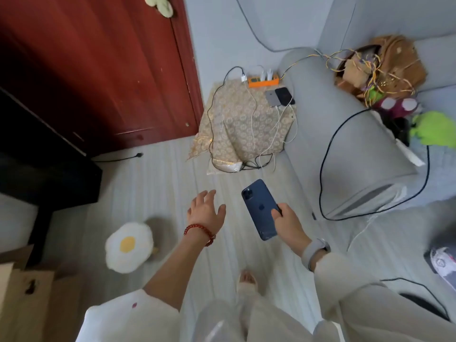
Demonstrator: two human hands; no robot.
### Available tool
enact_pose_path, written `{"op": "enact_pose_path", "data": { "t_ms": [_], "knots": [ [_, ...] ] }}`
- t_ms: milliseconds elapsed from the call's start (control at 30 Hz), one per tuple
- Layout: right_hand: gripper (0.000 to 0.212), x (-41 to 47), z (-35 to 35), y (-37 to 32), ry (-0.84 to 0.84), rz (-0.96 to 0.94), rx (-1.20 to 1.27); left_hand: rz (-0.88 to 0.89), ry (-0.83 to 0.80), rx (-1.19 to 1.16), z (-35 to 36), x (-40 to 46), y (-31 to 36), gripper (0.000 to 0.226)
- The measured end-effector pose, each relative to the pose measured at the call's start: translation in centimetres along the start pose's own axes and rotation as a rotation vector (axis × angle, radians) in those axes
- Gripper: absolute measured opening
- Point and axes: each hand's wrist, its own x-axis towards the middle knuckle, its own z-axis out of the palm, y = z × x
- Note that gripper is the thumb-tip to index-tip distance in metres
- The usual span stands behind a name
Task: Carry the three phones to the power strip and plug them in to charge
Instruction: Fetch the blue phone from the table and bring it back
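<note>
My right hand (289,224) grips a dark blue phone (259,208) by its lower right edge, back side up, above the floor. My left hand (206,211) is stretched forward beside it, fingers spread, holding nothing. Ahead, an orange power strip (263,81) with white chargers plugged in sits at the far edge of a patterned cloth (237,122). Two phones lie beside it: a grey phone (271,98) and a black phone (285,96) overlapping it, with white cables running from their near ends.
A grey sofa arm (345,134) stands to the right with a black cable looped over it. A red door (98,70) and a black table (47,169) are to the left. A fried-egg cushion (128,246) and a cardboard box (27,297) lie near left.
</note>
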Motion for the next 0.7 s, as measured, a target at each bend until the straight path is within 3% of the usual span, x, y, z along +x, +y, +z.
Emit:
{"op": "enact_pose_path", "data": {
  "t_ms": [367, 700],
  "knots": [
    [0.009, 25.8, -2.9, -10.2, 0.029, 0.100, 0.074, -0.040, -0.068, -0.040, -3.8, 26.1, 4.6, 0.051],
    [0.004, 49.6, -3.2, -19.2, -0.076, 0.242, -0.022, -0.053, -0.137, -0.008, -7.3, 50.9, 8.7, 0.050]
  ]
}}
